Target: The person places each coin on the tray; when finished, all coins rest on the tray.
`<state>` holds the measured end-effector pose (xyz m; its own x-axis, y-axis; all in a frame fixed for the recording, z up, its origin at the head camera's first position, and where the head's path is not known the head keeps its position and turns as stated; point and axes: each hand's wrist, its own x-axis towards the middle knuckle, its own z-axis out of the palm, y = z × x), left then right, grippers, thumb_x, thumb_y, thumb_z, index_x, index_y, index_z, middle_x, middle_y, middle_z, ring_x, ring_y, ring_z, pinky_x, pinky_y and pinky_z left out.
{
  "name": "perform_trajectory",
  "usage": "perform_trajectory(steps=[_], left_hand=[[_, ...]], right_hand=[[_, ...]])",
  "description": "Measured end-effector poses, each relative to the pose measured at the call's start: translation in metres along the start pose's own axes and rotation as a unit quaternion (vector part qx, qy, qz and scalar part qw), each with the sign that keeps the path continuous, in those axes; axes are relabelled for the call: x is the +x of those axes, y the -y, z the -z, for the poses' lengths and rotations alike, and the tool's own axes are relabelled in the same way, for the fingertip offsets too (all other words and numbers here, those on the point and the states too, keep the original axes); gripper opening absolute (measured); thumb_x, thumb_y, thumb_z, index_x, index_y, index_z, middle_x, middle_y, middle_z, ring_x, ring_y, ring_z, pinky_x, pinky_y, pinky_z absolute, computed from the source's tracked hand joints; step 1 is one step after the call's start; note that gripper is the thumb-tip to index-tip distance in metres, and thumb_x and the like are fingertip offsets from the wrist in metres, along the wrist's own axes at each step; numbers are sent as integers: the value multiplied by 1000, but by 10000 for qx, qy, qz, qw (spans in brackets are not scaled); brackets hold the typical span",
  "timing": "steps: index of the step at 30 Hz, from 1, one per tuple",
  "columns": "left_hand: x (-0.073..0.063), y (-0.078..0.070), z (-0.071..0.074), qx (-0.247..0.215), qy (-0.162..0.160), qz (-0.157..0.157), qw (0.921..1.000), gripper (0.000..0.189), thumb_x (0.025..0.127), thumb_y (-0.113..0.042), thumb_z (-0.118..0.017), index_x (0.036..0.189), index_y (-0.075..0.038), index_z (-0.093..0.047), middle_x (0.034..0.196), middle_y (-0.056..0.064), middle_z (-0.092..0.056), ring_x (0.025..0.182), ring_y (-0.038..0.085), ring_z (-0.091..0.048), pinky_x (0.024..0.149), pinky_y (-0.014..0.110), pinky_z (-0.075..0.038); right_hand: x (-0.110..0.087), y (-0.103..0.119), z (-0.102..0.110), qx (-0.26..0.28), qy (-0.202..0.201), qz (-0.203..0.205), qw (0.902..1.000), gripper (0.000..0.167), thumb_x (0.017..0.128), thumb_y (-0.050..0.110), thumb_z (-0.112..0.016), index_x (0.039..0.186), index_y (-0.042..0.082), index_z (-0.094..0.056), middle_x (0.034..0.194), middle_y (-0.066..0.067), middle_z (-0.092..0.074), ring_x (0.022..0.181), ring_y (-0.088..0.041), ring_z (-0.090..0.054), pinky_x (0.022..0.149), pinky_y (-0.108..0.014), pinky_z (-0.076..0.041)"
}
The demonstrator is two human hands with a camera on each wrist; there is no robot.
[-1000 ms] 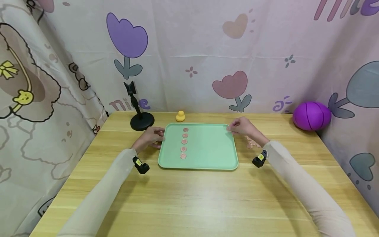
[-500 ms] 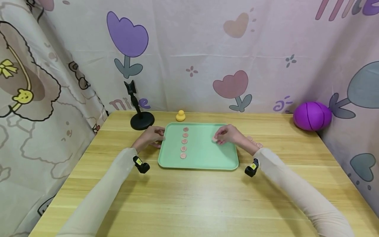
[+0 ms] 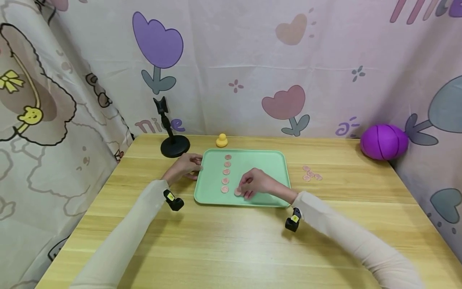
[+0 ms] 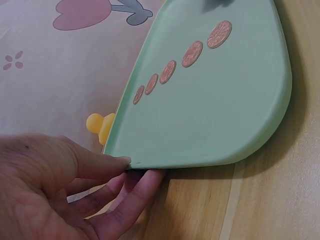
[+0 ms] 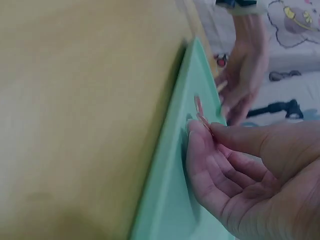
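A pale green tray (image 3: 260,159) lies on the wooden table. My left hand (image 3: 183,166) holds its left edge; in the left wrist view the thumb presses on the rim and the other fingers sit below it. Several copper-coloured coins (image 3: 226,172) form a line down the tray's left part. Over the tray's front portion, my right hand (image 3: 258,182) pinches another copper-coloured coin (image 3: 237,192) between thumb and fingers, just right of the nearest coin in the line. The right wrist view shows this pinched coin (image 5: 205,125) edge-on.
Several loose coins (image 3: 311,174) lie in a small group on the table right of the tray. Behind the tray sits a yellow rubber duck (image 3: 221,140). A black stand (image 3: 175,146) is at the back left, and a purple ball (image 3: 384,142) at the back right.
My right hand has moved left and nearer with the coin, from the tray's far right corner to beside the near end of the line. The left hand has stayed at the tray's edge.
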<state>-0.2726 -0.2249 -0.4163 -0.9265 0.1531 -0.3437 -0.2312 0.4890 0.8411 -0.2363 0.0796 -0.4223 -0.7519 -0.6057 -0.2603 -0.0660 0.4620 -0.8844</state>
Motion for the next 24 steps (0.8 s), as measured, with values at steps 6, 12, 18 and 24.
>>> perform_trajectory(steps=[6,12,18,24], left_hand=[[1,0,0,10,25,-22,10000,57,102,-1,-60,156,3,-43,129,22,-57,97,21,-64,76,33,-66],[1,-1,-1,26,9,-46,10000,56,102,-1,-60,156,3,-44,125,20,-57,97,22,-64,77,34,-66],[2,0,-2,21,28,-53,10000,56,102,-1,-60,156,3,-44,122,19,-57,97,22,-64,77,34,-66],[1,2,-1,42,17,-54,10000,56,102,-1,-60,156,3,-44,123,20,-57,94,20,-63,74,32,-66]], right_hand=[[7,2,-16,69,258,152,9995,13,100,5,-69,94,-6,-73,79,-12,-75,65,-15,-71,66,-33,-66],[11,6,-25,-172,179,306,9992,14,98,6,-73,87,-3,-72,74,-10,-74,59,-12,-67,61,-30,-64],[13,6,-31,-619,116,368,9973,19,97,12,-76,81,1,-72,71,-6,-72,56,-10,-63,55,-25,-59],[14,11,-36,-997,83,326,9945,23,96,16,-77,77,5,-69,68,-2,-68,55,-11,-60,53,-24,-56]])
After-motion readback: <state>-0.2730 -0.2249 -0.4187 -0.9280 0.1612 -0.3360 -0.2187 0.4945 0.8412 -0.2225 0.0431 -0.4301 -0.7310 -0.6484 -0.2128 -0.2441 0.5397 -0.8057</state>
